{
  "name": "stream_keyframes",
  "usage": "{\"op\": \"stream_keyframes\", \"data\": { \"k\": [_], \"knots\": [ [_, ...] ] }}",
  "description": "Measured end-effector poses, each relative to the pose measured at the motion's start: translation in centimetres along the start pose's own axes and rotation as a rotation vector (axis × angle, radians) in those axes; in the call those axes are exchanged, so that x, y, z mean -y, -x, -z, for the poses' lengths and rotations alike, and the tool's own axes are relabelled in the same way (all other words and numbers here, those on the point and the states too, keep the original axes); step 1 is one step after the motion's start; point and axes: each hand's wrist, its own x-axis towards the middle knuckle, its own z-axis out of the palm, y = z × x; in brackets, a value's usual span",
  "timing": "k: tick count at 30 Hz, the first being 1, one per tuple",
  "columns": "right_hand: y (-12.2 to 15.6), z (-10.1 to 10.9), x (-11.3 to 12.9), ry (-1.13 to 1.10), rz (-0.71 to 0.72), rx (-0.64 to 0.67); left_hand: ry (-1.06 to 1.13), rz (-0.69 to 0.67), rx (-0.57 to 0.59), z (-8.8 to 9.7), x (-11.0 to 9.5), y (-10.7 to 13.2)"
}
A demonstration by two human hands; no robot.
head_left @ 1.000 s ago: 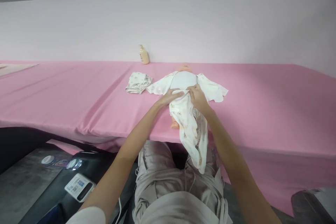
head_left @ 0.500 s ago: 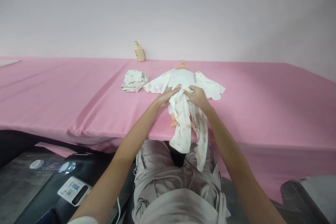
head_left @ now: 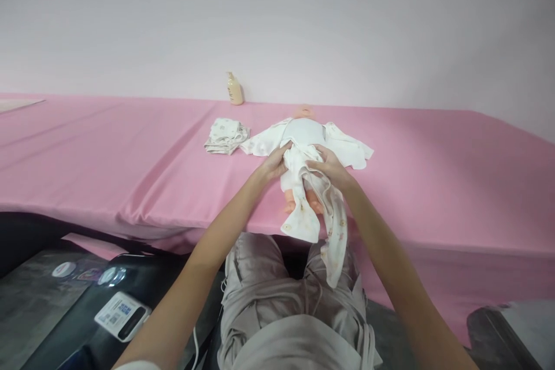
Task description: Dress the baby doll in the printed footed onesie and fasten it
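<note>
A baby doll [head_left: 302,128] lies on its back on the pink table [head_left: 130,150], head toward the wall, in a white top with sleeves spread out. My left hand [head_left: 274,163] and my right hand [head_left: 330,165] grip the waist of small printed white trousers [head_left: 318,208] at the doll's hips. The trouser legs drape over the doll's orange legs [head_left: 289,206] and hang past the table's front edge. Both hands' fingers are curled into the cloth.
A folded printed cloth [head_left: 225,135] lies left of the doll. A cream pump bottle [head_left: 235,89] stands by the pale wall. A device with a label [head_left: 122,314] lies on a dark surface at lower left. My lap in grey trousers is below the table edge.
The trousers have bunched and slid up the doll toward its waist; one trouser leg now hangs shorter and the doll's legs show more.
</note>
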Motion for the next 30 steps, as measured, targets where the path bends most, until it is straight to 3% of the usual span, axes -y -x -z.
{"op": "stream_keyframes", "data": {
  "k": [3, 6, 8, 11, 15, 17, 18, 20, 22, 24, 27, 30],
  "knots": [
    [-0.6, 0.5, -0.6, -0.091, 0.045, -0.138, -0.073, -0.004, 0.063, 0.3, -0.4, 0.7],
    [-1.6, 1.5, -1.7, -0.195, 0.019, -0.329, -0.342, 0.14, 0.196, 0.7, -1.2, 1.7],
    [-2.1, 2.0, -2.1, -0.244, -0.025, -0.373, -0.456, 0.188, 0.235, 0.9, -1.4, 2.1],
    [-1.9, 2.2, -1.9, -0.29, -0.06, -0.291, -0.336, 0.131, 0.203, 1.1, -1.2, 1.8],
    [-0.6, 2.1, -0.7, -0.077, -0.15, 0.078, -0.038, 0.02, 0.076, 1.1, -0.3, 0.6],
    [-0.1, 2.1, -0.3, 0.035, -0.198, 0.182, 0.021, -0.004, 0.033, 1.1, -0.1, 0.3],
    [-0.1, 2.1, -0.2, 0.058, -0.196, 0.161, 0.02, -0.007, 0.027, 1.1, 0.0, 0.3],
    [-0.4, 2.1, -0.3, 0.043, -0.136, -0.006, -0.033, 0.003, 0.046, 1.1, -0.1, 0.5],
    [-0.9, 2.1, -0.6, -0.007, -0.068, -0.185, -0.14, 0.038, 0.099, 1.2, -0.2, 0.9],
    [-1.4, 2.1, -0.9, -0.069, -0.04, -0.277, -0.275, 0.074, 0.157, 1.3, -0.4, 1.4],
    [-1.6, 2.0, -1.3, -0.117, -0.055, -0.276, -0.395, 0.066, 0.179, 1.3, -0.6, 1.7],
    [-1.0, 1.8, -1.0, -0.085, -0.064, -0.194, -0.271, -0.028, 0.13, 0.8, -0.4, 1.4]
  ]
}}
